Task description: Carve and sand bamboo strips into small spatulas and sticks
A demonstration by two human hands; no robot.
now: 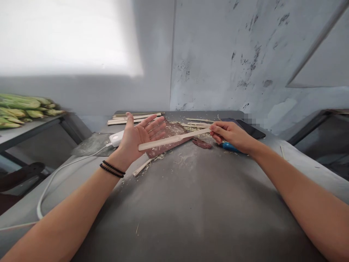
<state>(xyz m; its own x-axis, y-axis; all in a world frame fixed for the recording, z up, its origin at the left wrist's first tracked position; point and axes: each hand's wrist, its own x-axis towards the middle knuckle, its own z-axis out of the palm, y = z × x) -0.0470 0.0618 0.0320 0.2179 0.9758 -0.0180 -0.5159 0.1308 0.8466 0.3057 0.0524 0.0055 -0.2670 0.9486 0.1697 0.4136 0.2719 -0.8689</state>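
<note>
My right hand (231, 135) pinches one end of a long, pale wooden strip (170, 140), which narrows towards that end. The strip's wider end lies across the base of my left palm. My left hand (136, 135) is open, palm up, with its fingers stretched out, and a beaded bracelet (111, 169) is on that wrist. Beneath the strip is a reddish-brown sheet (174, 128) scattered with shavings. A blue handle (230, 147) shows just under my right hand; the rest of that tool is hidden. Near it sits a small dark red-brown piece (202, 143).
More pale strips (117, 120) lie at the back left of the grey table (169, 214). A white plug-like block (116, 138) with a cable (50, 185) is left of my hand. A dark phone-like slab (252, 130) lies back right. Green corn ears (23, 103) fill a side table.
</note>
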